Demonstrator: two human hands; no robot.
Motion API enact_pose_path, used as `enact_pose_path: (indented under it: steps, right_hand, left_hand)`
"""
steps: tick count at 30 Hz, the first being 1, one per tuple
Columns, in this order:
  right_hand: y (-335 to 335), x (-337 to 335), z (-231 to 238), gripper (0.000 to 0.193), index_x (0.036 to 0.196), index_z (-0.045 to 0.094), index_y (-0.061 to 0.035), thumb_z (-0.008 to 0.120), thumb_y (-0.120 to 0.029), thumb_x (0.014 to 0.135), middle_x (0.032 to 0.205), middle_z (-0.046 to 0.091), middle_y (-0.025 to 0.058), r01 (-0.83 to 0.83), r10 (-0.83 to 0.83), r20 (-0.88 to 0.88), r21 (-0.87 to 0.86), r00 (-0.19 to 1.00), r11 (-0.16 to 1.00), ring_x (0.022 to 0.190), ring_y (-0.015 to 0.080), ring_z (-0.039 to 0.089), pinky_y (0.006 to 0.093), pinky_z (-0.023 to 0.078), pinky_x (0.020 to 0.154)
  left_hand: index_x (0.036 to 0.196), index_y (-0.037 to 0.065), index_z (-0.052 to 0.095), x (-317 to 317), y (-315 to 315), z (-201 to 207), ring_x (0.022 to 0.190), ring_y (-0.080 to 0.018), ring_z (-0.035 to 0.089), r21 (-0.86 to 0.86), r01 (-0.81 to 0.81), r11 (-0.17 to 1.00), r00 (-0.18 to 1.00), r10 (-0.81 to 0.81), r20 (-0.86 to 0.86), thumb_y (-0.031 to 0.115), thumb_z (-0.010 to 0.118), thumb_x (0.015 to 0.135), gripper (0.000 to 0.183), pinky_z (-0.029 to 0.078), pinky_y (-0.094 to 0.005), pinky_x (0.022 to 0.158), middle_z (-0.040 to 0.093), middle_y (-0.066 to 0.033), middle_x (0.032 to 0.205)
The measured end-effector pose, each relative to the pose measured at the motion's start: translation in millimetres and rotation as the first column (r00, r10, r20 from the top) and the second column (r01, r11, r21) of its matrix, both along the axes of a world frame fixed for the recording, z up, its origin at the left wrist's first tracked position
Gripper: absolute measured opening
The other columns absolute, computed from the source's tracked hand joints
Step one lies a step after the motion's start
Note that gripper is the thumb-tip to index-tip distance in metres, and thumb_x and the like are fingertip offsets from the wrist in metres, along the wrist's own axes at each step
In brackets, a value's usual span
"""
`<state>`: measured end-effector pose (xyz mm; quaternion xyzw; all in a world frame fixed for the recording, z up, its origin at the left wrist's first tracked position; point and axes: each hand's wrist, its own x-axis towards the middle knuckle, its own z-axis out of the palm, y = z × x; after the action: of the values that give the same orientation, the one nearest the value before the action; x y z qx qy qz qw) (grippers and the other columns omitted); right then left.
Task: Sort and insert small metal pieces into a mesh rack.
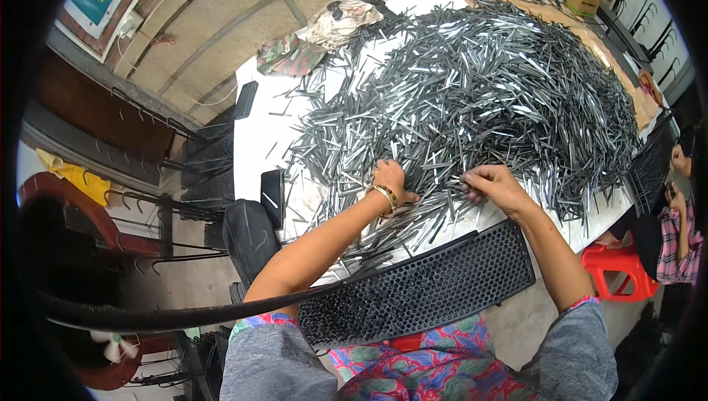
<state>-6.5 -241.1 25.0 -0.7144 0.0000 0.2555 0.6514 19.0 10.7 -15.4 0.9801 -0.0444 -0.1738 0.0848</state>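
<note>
Grey strips point(442, 99) lie tangled; thin, straight, shiny.

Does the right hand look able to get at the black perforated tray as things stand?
Probably yes: the black perforated tray sits close by, with only loose strips and white table visible between it and the right hand.

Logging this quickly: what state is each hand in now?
Left hand: open, thumb spread, at the dark strips.
Right hand: bunched; whether it holds a strip cannot be told.
</note>
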Motion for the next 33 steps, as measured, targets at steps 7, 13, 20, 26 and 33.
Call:
enact_pose_path:
  steps: [7, 13, 20, 26, 33]
  right_hand:
    - [-8.7, -12.8, 5.7, 0.026, 0.099, 0.065, 0.0036, 0.062, -0.021, 0.090, 0.083, 0.067, 0.0068, 0.076, -0.074, -0.033, 0.072, 0.997, 0.995, 0.068, 0.0093, 0.058, 0.0232, 0.048, 0.064]
    - [-14.0, -18.3, -7.9, 0.023, 0.100, 0.066, 0.0017, 0.060, -0.019, 0.091, 0.084, 0.067, 0.0061, 0.092, -0.089, -0.045, 0.073, 0.995, 0.993, 0.067, 0.0093, 0.057, 0.0231, 0.048, 0.063]
    - [-21.2, -26.2, -9.5, 0.020, 0.098, 0.066, 0.0010, 0.058, -0.017, 0.092, 0.084, 0.066, 0.0052, 0.133, -0.126, -0.066, 0.122, 0.990, 0.984, 0.069, 0.0090, 0.057, 0.0228, 0.047, 0.064]
    - [-29.7, -30.1, -11.0, 0.021, 0.099, 0.066, 0.0016, 0.058, -0.016, 0.091, 0.084, 0.066, 0.0055, 0.176, -0.169, -0.059, 0.132, 0.984, 0.976, 0.068, 0.0089, 0.056, 0.0224, 0.046, 0.064]
    - [-34.7, -34.7, -0.7, 0.022, 0.099, 0.066, 0.0031, 0.059, -0.016, 0.090, 0.084, 0.067, 0.0075, 0.205, -0.204, -0.019, 0.100, 0.979, 0.974, 0.069, 0.0100, 0.057, 0.0234, 0.046, 0.064]
  left_hand:
    - [0.112, -0.010, 0.045, -0.5, -5.0, -6.7, 0.106, -0.0401, 0.052, 0.013, 0.071, 0.997, 0.996, -0.071, -0.054, 0.036, 0.083, 0.061, 0.078, 0.045, -0.0385, 0.093, 0.049, -0.0295, 0.112]
    - [0.108, -0.012, 0.042, -5.4, -8.3, -14.4, 0.105, -0.0410, 0.053, -0.056, -0.020, 0.998, 1.000, 0.019, -0.005, 0.035, 0.085, 0.057, 0.082, 0.047, -0.0388, 0.091, 0.050, -0.0326, 0.110]
    - [0.104, -0.010, 0.051, 5.7, -6.6, -3.0, 0.099, -0.0374, 0.059, -0.086, 0.025, 0.996, 0.987, -0.038, -0.156, 0.032, 0.082, 0.060, 0.068, 0.050, -0.0375, 0.087, 0.059, -0.0279, 0.103]
    - [0.101, -0.006, 0.059, -1.3, 5.6, -6.1, 0.099, -0.0352, 0.061, -0.112, -0.043, 0.993, 0.981, 0.021, -0.193, 0.028, 0.078, 0.064, 0.053, 0.050, -0.0376, 0.086, 0.062, -0.0256, 0.103]
    - [0.117, -0.005, 0.054, -1.3, 63.3, 6.1, 0.095, -0.0209, 0.061, -0.524, -0.329, 0.785, 0.879, 0.051, -0.474, 0.016, 0.074, 0.072, 0.053, 0.047, -0.0322, 0.086, 0.065, -0.0163, 0.104]
